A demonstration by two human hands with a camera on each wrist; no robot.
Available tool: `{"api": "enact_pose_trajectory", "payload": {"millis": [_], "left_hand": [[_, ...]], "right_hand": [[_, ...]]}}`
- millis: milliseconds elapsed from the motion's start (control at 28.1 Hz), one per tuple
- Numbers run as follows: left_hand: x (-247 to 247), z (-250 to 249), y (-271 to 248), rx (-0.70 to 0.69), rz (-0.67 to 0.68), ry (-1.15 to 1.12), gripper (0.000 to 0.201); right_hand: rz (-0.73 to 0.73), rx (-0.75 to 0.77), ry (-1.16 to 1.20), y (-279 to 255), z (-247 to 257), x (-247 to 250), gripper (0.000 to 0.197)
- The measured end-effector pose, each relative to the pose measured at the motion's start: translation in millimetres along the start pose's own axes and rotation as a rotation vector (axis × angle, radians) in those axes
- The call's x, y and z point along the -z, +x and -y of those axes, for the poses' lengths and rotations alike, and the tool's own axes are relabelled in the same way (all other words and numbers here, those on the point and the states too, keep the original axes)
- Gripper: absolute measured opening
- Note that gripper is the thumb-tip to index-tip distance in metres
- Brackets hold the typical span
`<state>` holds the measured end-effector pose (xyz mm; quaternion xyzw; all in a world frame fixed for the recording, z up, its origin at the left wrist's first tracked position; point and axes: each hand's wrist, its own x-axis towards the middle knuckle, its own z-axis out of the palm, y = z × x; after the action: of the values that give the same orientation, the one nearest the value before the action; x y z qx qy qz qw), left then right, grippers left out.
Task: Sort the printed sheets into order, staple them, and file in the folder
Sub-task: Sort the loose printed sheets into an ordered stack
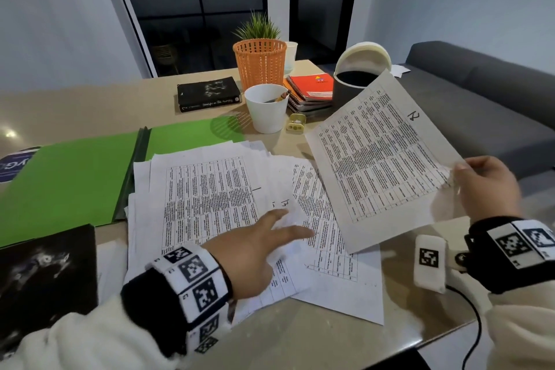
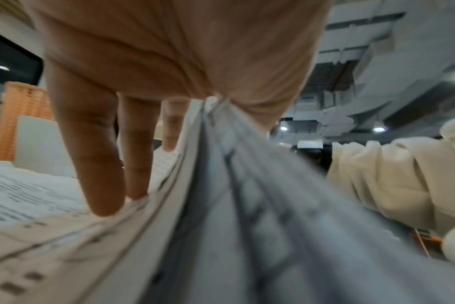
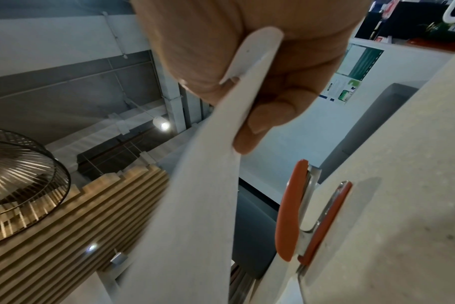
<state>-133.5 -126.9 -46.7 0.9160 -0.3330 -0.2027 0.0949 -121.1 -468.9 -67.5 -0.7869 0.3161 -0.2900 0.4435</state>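
Several printed sheets (image 1: 210,198) lie fanned out on the table, with handwritten numbers near their edges. My left hand (image 1: 288,222) rests on this pile with straight fingers (image 2: 101,174). Some sheet edges (image 2: 221,185) rise between those fingers and the thumb. My right hand (image 1: 459,173) pinches one corner of a sheet marked "2" (image 1: 381,159) and holds it tilted above the table's right side; the right wrist view shows this sheet (image 3: 195,205) between thumb and fingers. An open green folder (image 1: 69,180) lies to the left of the pile. An orange stapler (image 3: 288,216) sits on the table beside the held sheet.
Behind the sheets stand a white cup (image 1: 265,108), an orange basket (image 1: 259,63), a black book (image 1: 208,94), spiral notebooks (image 1: 312,90) and a small yellow object (image 1: 295,123). A white tagged device (image 1: 429,261) with a cable lies near the right edge. A grey sofa (image 1: 480,93) is beyond.
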Motion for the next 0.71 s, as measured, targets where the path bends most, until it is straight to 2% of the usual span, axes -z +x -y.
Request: {"api": "enact_pose_trajectory", "payload": {"millis": [107,249,356,428,499,606,713], "left_hand": [[7,6,-5,0.064,-0.048,-0.013,0.063],[15,9,-8,0.179,-0.099,0.098,0.034],[19,0,-6,0.188,-0.093,0.192,0.020],[18,-9,-2,0.179,-0.055,0.278,0.024],[9,-19,4,0.179,0.008,0.370,0.038],[-11,-31,13,0.218,0.075,0.383,0.058],[-21,-35,16,0.260,0.063,0.361,0.058]], "right_hand": [[0.007,-0.023,-0.005,-1,-5,-6,0.010],[0.027,-0.045,-0.011,-4,-8,-13,0.014],[0.037,-0.044,0.002,-7,-5,-15,0.015],[0.043,-0.038,0.008,-9,-2,-15,0.015],[0.046,-0.032,0.011,-12,-1,-16,0.014],[0.056,-0.032,0.015,-13,-1,-16,0.013],[0.057,-0.031,0.014,-13,-1,-14,0.014]]}}
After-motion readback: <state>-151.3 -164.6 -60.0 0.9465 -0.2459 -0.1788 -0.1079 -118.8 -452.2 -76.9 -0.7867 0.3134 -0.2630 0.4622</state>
